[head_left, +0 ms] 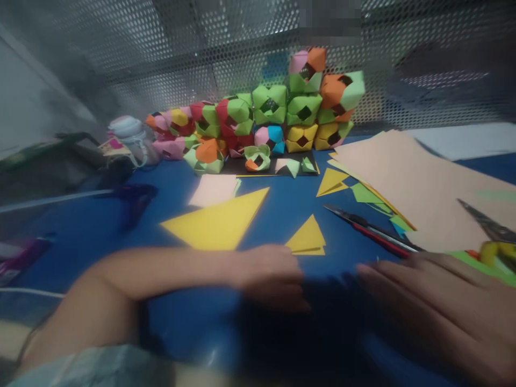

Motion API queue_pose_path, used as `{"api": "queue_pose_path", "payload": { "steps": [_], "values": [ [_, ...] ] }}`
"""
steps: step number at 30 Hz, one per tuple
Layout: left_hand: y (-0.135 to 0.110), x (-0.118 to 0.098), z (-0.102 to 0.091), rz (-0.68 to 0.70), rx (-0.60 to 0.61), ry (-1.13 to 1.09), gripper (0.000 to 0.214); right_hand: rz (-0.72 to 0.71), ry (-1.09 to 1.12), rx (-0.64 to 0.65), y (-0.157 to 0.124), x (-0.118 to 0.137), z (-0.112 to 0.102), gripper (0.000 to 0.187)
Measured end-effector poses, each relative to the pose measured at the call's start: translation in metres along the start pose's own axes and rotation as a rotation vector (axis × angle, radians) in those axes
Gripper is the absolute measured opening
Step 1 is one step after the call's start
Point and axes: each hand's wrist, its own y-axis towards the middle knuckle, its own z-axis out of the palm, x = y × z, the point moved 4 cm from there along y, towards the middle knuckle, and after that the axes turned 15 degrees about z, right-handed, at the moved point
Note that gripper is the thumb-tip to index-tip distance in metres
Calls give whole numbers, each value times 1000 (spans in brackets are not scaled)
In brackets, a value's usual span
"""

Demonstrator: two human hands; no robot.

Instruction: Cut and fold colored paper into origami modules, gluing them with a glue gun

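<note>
My left hand [272, 275] is low over the blue tabletop, its fingers curled and blurred, with nothing visible in them. Just beyond its knuckles lies a small folded yellow paper piece [309, 239]. A larger yellow paper triangle [221, 220] lies behind my left wrist and forearm. My right hand [447, 306] is at the lower right, fingers stretched toward the left, holding nothing that I can see. Near its fingers lies a utility knife [374, 228] with black and red parts. Another folded yellow piece [331, 183] rests farther back.
Stacked coloured paper modules [270, 105] stand against a perforated metal screen [242, 59]. Pale pink sheets [411, 177] and scissors [494, 231] lie right. Pink paper squares [213, 189] are at mid-left. A dark blue glue gun [135, 201] with a cord lies left.
</note>
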Motion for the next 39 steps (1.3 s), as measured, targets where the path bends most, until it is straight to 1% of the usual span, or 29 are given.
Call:
{"api": "queue_pose_path", "payload": {
  "steps": [1,2,3,4,6,8,11,12,13,14,16,17,18,19,21,23,25,26,28,30,32,33,35,39],
  "values": [
    [-1,-1,-1,-5,-23,14,45,-151,-77,69,14,12,3,36],
    [-3,-1,-2,-5,-48,32,44,-250,-151,52,27,22,3,35],
    [-4,-2,-3,2,-70,50,43,-289,-211,59,39,27,5,34],
    [-4,-4,-4,13,-85,67,41,-293,-253,68,49,30,8,31],
    [-5,-7,-6,42,-100,98,40,-236,-257,164,63,30,17,28],
    [-5,-9,-6,51,-91,117,39,-183,-238,259,72,26,29,28],
    [-6,-5,-1,3,-63,109,41,-135,-181,336,80,19,44,28],
    [-7,-3,0,-19,-90,113,41,-124,-144,338,82,17,48,26],
    [-9,-1,-1,-40,-148,123,39,-113,-100,325,84,15,50,23],
    [-11,2,-3,-61,-236,141,36,-99,-52,303,86,14,51,21],
    [-17,10,-13,-152,-447,171,22,-63,42,229,88,12,50,19],
    [-20,14,-19,-230,-538,167,12,-40,81,196,88,12,48,18],
    [-24,20,-23,-323,-604,138,11,-17,116,170,88,13,47,16],
    [-26,25,-26,-418,-646,85,21,2,148,151,87,14,47,15],
    [-29,33,-27,-582,-659,-95,38,27,208,123,84,19,47,14],
    [-30,37,-21,-679,-635,-308,42,55,272,109,80,25,49,14],
    [-30,38,-13,-722,-629,-484,39,159,362,111,78,29,51,13],
    [-31,37,-11,-734,-637,-547,37,256,419,122,77,30,52,11],
    [-31,35,-7,-757,-659,-636,34,507,569,171,76,28,55,8],
    [-32,32,-6,-791,-682,-715,32,744,764,254,73,25,58,12],
    [-32,30,-6,-813,-712,-800,29,896,948,343,73,25,62,19],
    [-31,29,-6,-823,-722,-842,28,944,1011,373,73,25,63,21],
    [-30,29,-5,-853,-735,-898,31,994,1059,392,75,24,64,23],
    [-27,33,-3,-906,-776,-1000,41,994,1008,338,82,26,63,22]
  ]
}}
